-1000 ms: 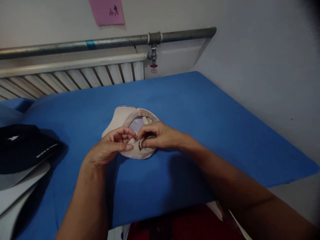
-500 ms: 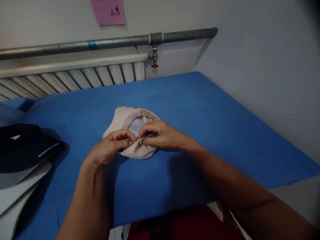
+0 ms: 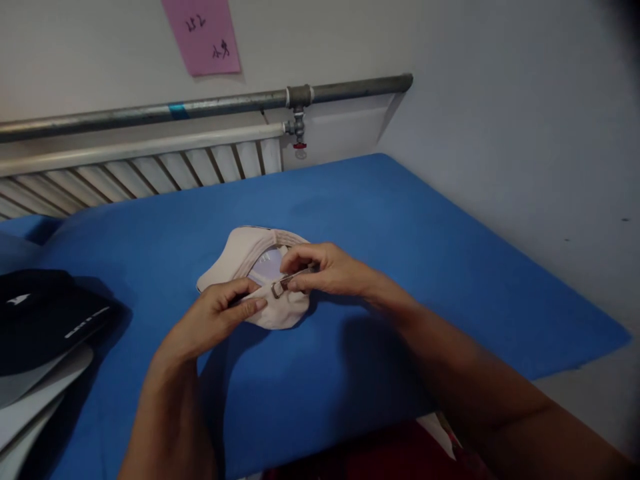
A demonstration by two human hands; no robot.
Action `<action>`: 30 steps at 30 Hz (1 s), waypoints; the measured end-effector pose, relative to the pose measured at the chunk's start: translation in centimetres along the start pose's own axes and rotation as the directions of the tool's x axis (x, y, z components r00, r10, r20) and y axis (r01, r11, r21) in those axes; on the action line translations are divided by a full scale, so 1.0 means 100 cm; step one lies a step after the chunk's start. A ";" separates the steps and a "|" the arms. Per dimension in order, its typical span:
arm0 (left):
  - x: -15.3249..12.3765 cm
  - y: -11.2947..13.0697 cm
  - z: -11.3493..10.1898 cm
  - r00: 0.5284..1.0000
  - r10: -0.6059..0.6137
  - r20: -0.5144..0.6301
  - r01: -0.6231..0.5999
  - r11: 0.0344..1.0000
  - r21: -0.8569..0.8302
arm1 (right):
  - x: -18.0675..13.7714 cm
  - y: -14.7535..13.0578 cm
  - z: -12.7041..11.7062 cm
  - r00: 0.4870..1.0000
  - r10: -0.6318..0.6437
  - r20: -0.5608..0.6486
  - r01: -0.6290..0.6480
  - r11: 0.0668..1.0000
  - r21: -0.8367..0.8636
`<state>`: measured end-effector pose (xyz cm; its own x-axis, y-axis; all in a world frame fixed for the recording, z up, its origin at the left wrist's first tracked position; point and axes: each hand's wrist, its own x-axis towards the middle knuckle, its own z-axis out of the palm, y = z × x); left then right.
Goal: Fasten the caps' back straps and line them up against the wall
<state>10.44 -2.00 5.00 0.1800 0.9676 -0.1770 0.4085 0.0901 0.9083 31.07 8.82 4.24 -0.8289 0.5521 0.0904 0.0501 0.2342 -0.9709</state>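
A cream baseball cap (image 3: 278,313) lies on its side on the blue-covered table (image 3: 480,300), its brim to the left and its inside showing. My left hand (image 3: 220,317) pinches the cap's rear edge, thumb outside and fingers inside. At the cap's back strap sits a small metal buckle (image 3: 277,289). Just right of the buckle, my right hand (image 3: 325,270) is closed on the strap, thumb against forefinger. The strap's end is partly hidden by those fingers.
Several stacked caps, a dark cap (image 3: 55,320) on top, lie at the left. Behind the table run a radiator (image 3: 165,173), a metal pipe (image 3: 240,102) and a red-handled valve (image 3: 299,145). A pink note (image 3: 203,37) hangs on the wall.
My left fingers have shifted left, away from the buckle, which now shows more plainly. The right hand still grips the strap. The camera view has tilted slightly upward.
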 end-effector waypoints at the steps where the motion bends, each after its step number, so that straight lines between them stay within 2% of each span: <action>1: 0.000 0.000 0.000 1.000 -0.012 0.008 0.012 1.000 0.002 | 0.000 -0.001 0.000 1.000 0.014 0.022 -0.015 1.000 0.017; 6: 0.000 0.003 0.002 0.999 -0.042 0.035 0.042 0.999 -0.013 | -0.001 -0.005 -0.001 0.990 0.000 0.138 0.007 0.999 -0.049; 11: 0.000 0.004 0.000 0.999 -0.035 0.007 0.035 0.999 0.002 | -0.001 0.001 -0.004 0.991 0.046 0.127 -0.041 0.998 -0.049; 17: 0.000 0.007 0.004 0.999 0.008 -0.040 -0.004 0.994 0.107 | 0.001 0.004 0.000 0.994 -0.005 0.112 0.005 1.000 -0.002; 20: -0.004 0.004 -0.002 0.998 0.038 -0.044 -0.034 0.996 0.081 | -0.001 -0.001 0.001 0.999 -0.048 0.019 0.047 0.999 0.020; 23: -0.015 -0.002 -0.012 0.991 0.104 -0.080 -0.104 0.995 -0.004 | -0.001 -0.004 -0.003 0.986 -0.129 -0.107 0.127 0.991 -0.029; 25: -0.023 -0.008 -0.017 0.980 0.166 -0.109 -0.175 0.981 -0.080 | 0.000 -0.001 -0.009 0.974 -0.156 -0.164 0.159 0.987 0.005; 28: -0.030 -0.017 -0.021 0.915 0.381 -0.129 -0.402 0.879 -0.257 | 0.004 0.013 -0.018 0.945 -0.150 -0.289 0.197 0.970 0.141; 30: -0.030 -0.021 -0.021 0.869 0.473 -0.144 -0.490 0.785 -0.380 | 0.007 0.025 -0.022 0.932 -0.130 -0.339 0.189 0.971 0.146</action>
<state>7.11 -4.59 4.41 0.2213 0.9175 0.3305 -0.1076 -0.3138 0.9434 31.85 11.56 2.39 -0.5899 0.7553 0.2857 -0.1895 0.2145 -0.9582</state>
